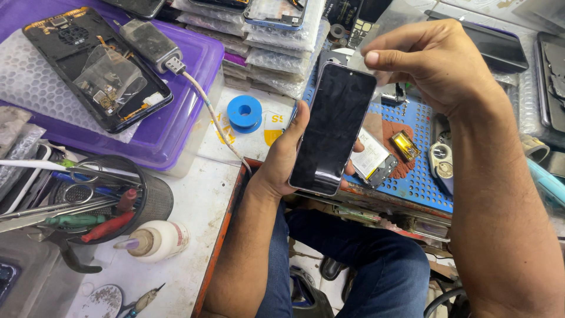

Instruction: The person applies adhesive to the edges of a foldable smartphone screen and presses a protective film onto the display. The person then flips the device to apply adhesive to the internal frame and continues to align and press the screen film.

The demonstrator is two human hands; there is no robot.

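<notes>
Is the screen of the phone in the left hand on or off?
Off, as far as shows: the phone held in the left hand has a uniformly black screen with only faint reflections, no lit picture.

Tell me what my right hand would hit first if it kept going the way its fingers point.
Probably the top edge of the dark-screened phone that your left hand holds. The right hand points left, fingertips just above that corner; depth is unclear, so it might pass over.

Holding dark blank phone screen [332, 129] upright in left hand [282, 162]; bubble-wrap packages [276, 44] stacking behind it; clear plastic bag [109, 73] lying on opened phone [94, 65], upper left.
</notes>
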